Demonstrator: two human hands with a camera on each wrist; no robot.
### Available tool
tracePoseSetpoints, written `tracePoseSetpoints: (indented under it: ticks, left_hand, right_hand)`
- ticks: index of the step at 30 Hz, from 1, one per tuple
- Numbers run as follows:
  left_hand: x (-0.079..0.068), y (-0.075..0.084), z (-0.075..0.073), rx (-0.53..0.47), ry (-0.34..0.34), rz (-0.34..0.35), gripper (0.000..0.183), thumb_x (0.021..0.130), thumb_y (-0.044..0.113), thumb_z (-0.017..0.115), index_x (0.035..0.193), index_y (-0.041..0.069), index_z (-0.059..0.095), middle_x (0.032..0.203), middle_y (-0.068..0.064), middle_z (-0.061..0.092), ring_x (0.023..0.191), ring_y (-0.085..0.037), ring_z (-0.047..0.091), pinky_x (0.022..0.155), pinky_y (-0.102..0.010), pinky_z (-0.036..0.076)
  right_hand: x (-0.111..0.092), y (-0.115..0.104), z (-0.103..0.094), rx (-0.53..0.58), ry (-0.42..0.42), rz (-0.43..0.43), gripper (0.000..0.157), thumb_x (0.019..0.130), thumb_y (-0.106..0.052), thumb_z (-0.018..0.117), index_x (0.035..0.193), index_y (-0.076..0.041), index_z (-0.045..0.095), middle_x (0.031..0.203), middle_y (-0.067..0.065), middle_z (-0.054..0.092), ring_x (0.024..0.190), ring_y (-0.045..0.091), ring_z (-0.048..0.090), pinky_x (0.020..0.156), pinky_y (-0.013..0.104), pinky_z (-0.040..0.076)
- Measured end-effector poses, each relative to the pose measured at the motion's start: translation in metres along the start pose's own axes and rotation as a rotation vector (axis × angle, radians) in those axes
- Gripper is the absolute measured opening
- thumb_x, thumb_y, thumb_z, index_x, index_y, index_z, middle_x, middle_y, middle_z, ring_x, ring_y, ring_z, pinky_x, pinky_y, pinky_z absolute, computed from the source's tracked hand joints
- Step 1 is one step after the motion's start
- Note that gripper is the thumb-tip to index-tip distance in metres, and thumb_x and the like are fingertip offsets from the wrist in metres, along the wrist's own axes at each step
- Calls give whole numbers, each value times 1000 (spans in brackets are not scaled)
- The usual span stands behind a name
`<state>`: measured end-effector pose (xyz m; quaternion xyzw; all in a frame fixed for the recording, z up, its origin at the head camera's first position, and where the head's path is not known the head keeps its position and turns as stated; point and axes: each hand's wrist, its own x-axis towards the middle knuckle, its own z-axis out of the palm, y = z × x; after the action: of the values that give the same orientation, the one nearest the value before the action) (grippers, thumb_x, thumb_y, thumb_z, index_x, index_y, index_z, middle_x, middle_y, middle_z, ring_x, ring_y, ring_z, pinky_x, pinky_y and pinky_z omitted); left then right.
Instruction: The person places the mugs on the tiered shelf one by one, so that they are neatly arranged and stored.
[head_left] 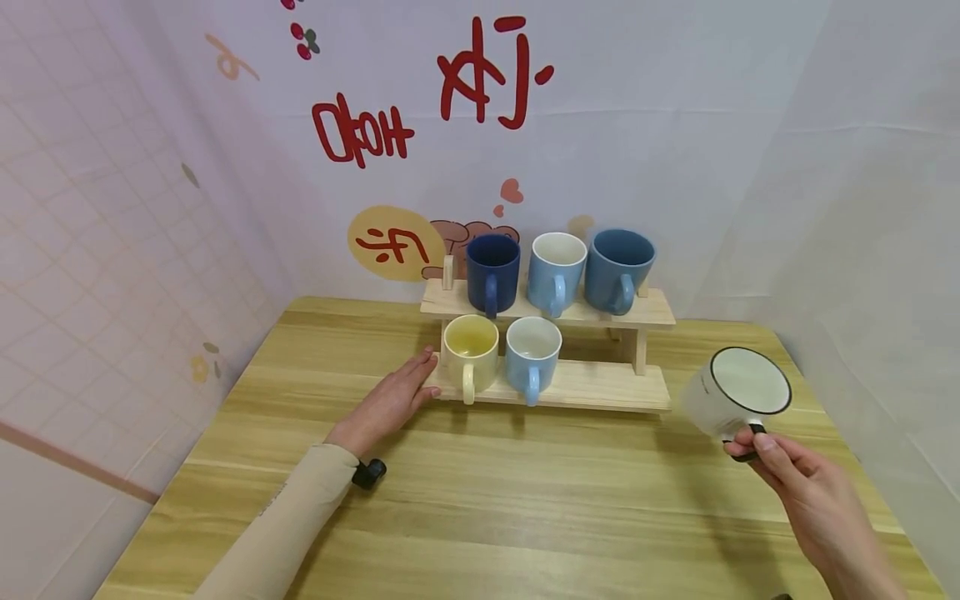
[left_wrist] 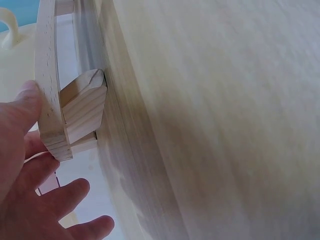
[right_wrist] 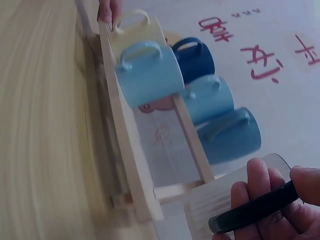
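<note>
At the right of the head view, my right hand [head_left: 813, 487] grips the black handle of a white mug [head_left: 705, 400] with a dark rim. The mug is raised and tilted, just right of a two-tier wooden shelf [head_left: 607, 385]. My left hand [head_left: 386, 408] holds the left end of the shelf's lower board. In the left wrist view its thumb [left_wrist: 25, 100] lies on the board, with other fingers [left_wrist: 37, 167] at its end. A yellow mug [head_left: 480, 369] and a light blue mug [head_left: 528, 364] stand on the lower board, handles forward.
On the upper board stand a dark blue mug [head_left: 502, 271], another light blue mug [head_left: 547, 279] and a grey-blue mug [head_left: 611, 271]. The shelf is on a wood-grain table [head_left: 525, 500]. A patterned white backdrop [head_left: 637, 125] rises behind and at both sides.
</note>
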<state>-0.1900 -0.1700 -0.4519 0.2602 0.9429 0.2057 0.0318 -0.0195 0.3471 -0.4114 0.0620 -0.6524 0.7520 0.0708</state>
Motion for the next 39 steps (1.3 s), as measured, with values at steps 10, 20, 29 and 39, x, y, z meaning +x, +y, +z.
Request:
tracePoseSetpoints:
  ticks: [10,20,29,39]
  left_hand:
    - [1,-2,1,-12,-6,-1,64,109,32,53,159,-4,34,168,-19,24,153,-37,29,117,-60,34]
    - [0,-2,1,-18,1,3,63,109,31,53,158,-4,34,168,-20,25,153,-37,29,120,-56,31]
    - [0,-1,1,-20,3,1,64,109,30,54,158,-4,34,168,-20,25,153,-38,29,119,-57,32]
    - [1,-2,2,-7,9,27,64,109,29,54,157,-7,35,166,-23,27,151,-40,31,120,-56,31]
  right_hand:
    - [16,-4,44,-72,-48,40,27,109,0,46,117,17,65,103,5,78,104,13,72,98,19,51]
    - [33,6,77,-158,-76,95,36,110,-12,51,119,22,59,101,8,78,105,10,71,98,18,51]
    - [47,20,97,-133,-98,102,36,110,-15,53,118,20,61,100,8,78,103,9,72,97,20,53]
    - [62,31,113,-196,-86,144,45,110,-22,54,122,21,59,101,6,78,104,8,70,96,19,51]
